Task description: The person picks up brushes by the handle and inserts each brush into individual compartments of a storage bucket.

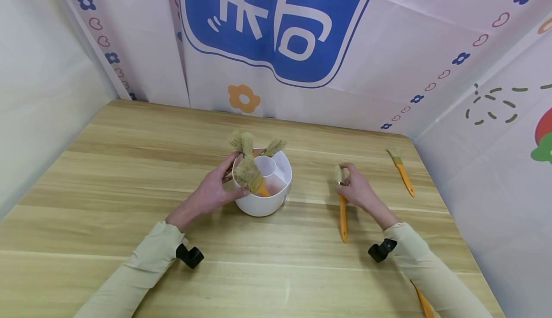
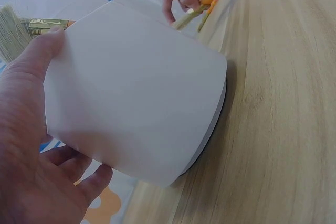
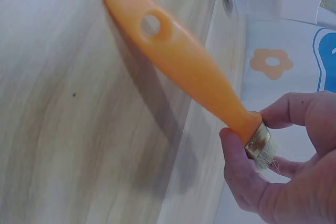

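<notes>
A white divided container (image 1: 260, 208) stands on the wooden table with several bristle brushes in it, heads up. One brush (image 1: 260, 186) leans over the near left rim, its orange handle inside. My left hand (image 1: 213, 191) grips the container from its left side, thumb near the rim. The left wrist view shows the container's smooth outer wall (image 2: 136, 87) between thumb and fingers. To the right, my right hand (image 1: 360, 188) pinches another brush (image 3: 184, 66) where its orange handle meets the metal band. The handle tip points toward me, and its shadow falls on the table.
Another orange-handled brush (image 1: 404, 176) lies at the far right of the table (image 1: 108, 174). An orange handle (image 1: 424, 303) shows partly beneath the right sleeve. Printed white sheets (image 1: 302, 102) hang along the table's back and sides.
</notes>
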`<state>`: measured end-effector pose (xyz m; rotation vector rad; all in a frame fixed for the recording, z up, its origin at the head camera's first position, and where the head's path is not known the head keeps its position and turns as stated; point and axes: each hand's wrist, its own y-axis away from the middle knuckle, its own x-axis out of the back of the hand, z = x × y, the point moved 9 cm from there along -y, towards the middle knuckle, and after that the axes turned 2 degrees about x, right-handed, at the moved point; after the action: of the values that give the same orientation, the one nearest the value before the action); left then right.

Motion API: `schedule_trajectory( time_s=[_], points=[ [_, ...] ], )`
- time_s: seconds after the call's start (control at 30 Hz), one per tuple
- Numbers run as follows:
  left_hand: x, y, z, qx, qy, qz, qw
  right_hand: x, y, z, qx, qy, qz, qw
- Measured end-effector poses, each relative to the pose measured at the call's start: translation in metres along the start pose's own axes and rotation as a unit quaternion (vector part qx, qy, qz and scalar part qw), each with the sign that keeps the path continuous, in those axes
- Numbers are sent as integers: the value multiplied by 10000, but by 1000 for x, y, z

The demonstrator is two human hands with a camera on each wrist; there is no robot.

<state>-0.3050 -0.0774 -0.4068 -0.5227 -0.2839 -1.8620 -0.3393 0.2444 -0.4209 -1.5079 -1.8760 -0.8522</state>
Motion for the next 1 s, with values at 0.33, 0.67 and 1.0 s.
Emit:
schedule_trajectory(
  time_s=[0.33,0.67,1.0],
  points=[
    [0,0,-1,3,-25,9,10000,1,-1,-5,-151,-497,285,9982],
    [-1,0,-1,-36,-21,-20,10000,-1,-2,-13,-87,-1142,596,9916],
    [-1,0,-1,25,62,-32,10000,3,1,-25,-14,-1753,863,9807]
  ],
)
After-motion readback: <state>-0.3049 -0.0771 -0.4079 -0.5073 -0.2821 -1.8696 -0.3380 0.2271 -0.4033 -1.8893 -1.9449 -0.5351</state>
